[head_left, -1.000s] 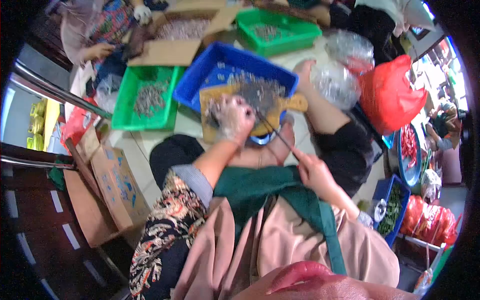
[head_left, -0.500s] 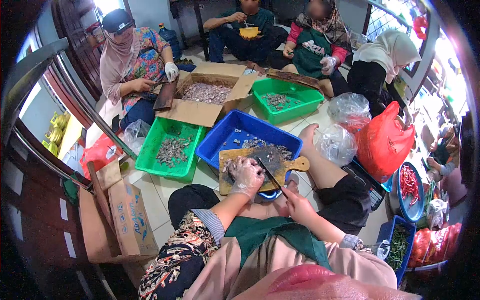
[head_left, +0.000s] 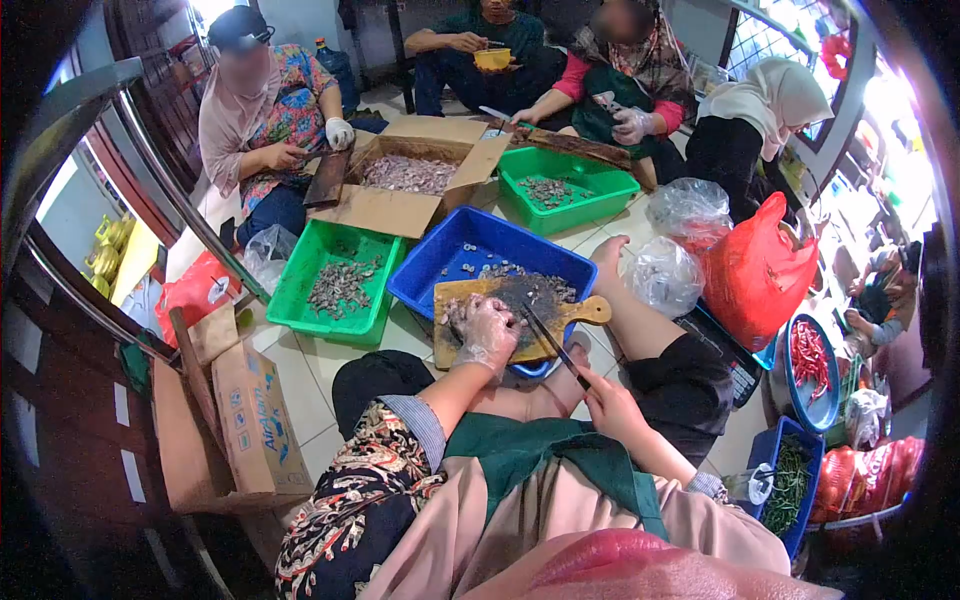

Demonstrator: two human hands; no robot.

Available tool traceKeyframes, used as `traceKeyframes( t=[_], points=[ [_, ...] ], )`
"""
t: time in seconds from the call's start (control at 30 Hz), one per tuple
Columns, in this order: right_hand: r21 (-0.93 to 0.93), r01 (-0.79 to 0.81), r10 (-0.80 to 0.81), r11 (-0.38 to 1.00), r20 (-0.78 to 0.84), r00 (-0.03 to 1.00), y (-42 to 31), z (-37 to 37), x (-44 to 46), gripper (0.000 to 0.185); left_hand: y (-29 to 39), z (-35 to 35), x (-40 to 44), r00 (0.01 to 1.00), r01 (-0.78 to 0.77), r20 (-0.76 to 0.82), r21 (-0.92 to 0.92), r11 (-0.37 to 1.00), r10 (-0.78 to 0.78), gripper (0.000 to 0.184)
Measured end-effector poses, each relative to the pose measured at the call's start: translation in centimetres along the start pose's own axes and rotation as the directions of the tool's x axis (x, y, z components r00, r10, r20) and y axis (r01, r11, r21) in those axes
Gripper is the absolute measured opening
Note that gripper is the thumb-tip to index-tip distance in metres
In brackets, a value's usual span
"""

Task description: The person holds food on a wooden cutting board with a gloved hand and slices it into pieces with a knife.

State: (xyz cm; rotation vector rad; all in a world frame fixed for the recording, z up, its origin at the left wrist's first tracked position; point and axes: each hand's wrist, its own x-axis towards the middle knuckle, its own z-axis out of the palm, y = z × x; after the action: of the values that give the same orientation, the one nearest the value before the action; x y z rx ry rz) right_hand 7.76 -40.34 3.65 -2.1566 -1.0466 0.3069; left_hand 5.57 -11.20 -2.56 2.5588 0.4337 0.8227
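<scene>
My left hand (head_left: 487,330), in a clear plastic glove, curls over small greyish food pieces on a wooden cutting board (head_left: 452,350). Its fingers partly hide what they hold, and I cannot make out the kind. In my right hand (head_left: 612,403) is the handle of a knife (head_left: 553,343); the dark blade lies over the board, just right of the left fingers. The board rests across the near rim of a blue tub (head_left: 425,262) with small cut pieces inside. Dark residue and bits cover the board's far right part.
Green tubs (head_left: 285,300) (head_left: 600,205) with cut pieces flank a cardboard box (head_left: 385,212) of pinkish pieces. Several people sit around, one holding a yellow bowl (head_left: 492,60). At right are a red bag (head_left: 755,275), red chillies (head_left: 808,355) and green chillies (head_left: 790,490).
The knife has shifted slightly right, away from my left fingers, which stay on the pieces. Across from me, a person in pink sleeves has reached a hand down to a wooden board. My view shifted slightly.
</scene>
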Motion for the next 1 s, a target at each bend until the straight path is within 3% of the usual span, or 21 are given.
traceKeyframes(
  t=[0.23, 0.27, 0.47, 0.8, 1.0],
  points=[
    [-0.017, 0.040, -0.039, 0.999, 0.046, 0.998, 1.6, 1.1, -0.5, 0.053, 0.5, -0.1, -0.3, 0.999, 0.020, -0.043, 0.065, 0.998, -0.017, 0.009],
    [-0.011, 0.040, -0.039, 0.999, 0.054, 0.998, 1.8, 1.2, -0.5, 0.053, -0.7, 0.9, -0.1, 0.991, 0.087, 0.100, 0.031, 0.996, -0.090, 0.009],
    [-0.038, -0.029, 0.033, 0.999, 0.099, 0.995, 0.7, 0.8, -0.4, 0.054, -0.4, 0.7, -0.2, 0.985, 0.126, 0.114, 0.020, 0.992, -0.127, 0.008],
    [0.007, 0.027, -0.027, 1.000, 0.059, 0.998, 1.6, 1.6, 0.0, 0.054, -1.0, 1.3, -0.2, 0.992, 0.090, 0.089, 0.026, 0.996, -0.092, 0.009],
    [-0.028, -0.052, 0.054, 0.998, 0.095, 0.994, 1.4, 1.6, 0.0, 0.059, -0.9, 0.6, -0.1, 0.990, 0.062, 0.125, 0.025, 0.998, -0.064, 0.012]
  ],
)
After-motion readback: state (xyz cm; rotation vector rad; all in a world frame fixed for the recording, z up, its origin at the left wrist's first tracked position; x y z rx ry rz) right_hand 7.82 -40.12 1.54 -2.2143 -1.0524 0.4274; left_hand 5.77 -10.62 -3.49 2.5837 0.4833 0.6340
